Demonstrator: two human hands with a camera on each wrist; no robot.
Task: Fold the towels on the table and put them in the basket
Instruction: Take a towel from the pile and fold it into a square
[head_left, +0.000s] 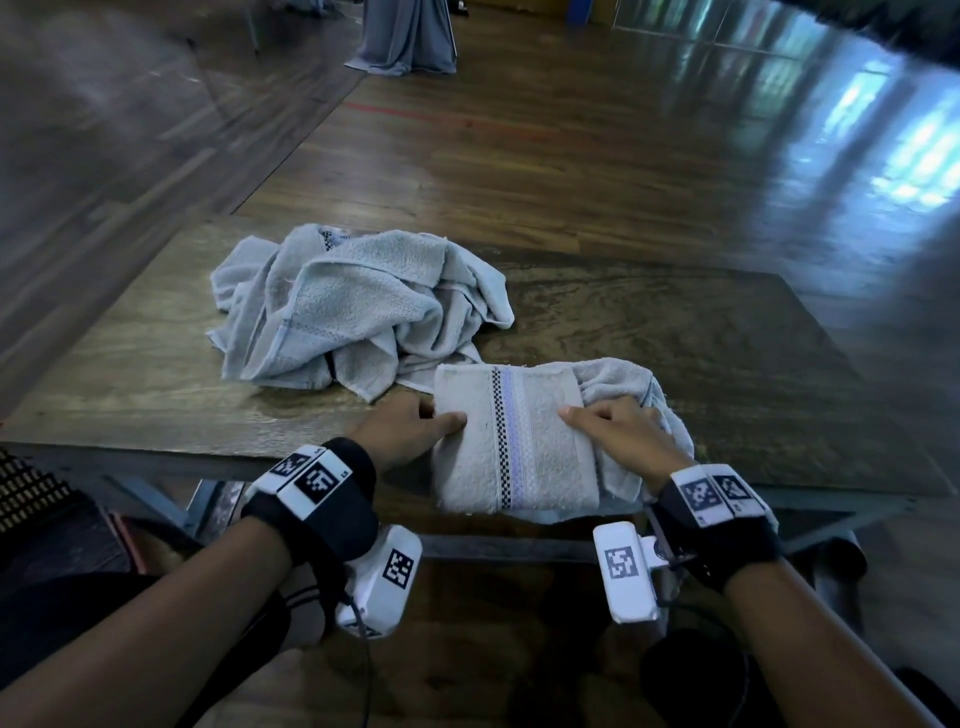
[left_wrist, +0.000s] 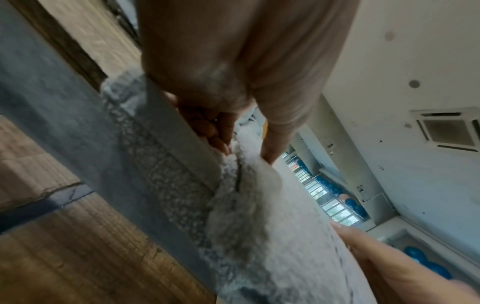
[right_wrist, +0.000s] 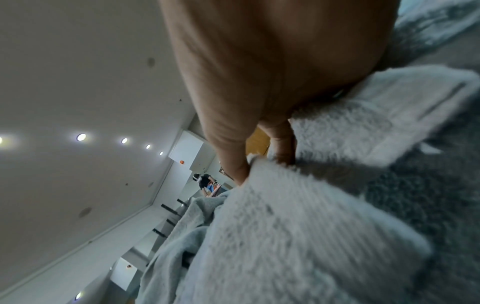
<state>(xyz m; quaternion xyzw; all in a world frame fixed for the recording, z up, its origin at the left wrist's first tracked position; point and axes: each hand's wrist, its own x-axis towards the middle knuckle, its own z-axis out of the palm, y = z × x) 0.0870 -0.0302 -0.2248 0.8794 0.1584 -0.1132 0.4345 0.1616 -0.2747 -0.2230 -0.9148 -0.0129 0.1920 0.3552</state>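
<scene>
A folded grey towel (head_left: 514, 441) with a checkered stripe lies at the near edge of the wooden table (head_left: 701, 338), partly overhanging it. My left hand (head_left: 421, 423) pinches its left edge, thumb on top. In the left wrist view the left hand (left_wrist: 221, 131) has its fingers curled under the towel (left_wrist: 249, 216). My right hand (head_left: 613, 431) pinches the towel's right edge, where loose layers bunch up. In the right wrist view the right hand (right_wrist: 259, 160) has thumb and finger closed on a fold of the towel (right_wrist: 298, 226). A crumpled pile of grey towels (head_left: 353, 312) lies behind, to the left.
A dark meshed object (head_left: 31, 488) sits low at the left, below the table's front edge. A grey draped cloth (head_left: 405, 36) hangs at the far end of the wooden floor. Bare table top (head_left: 130, 374) shows left of the pile.
</scene>
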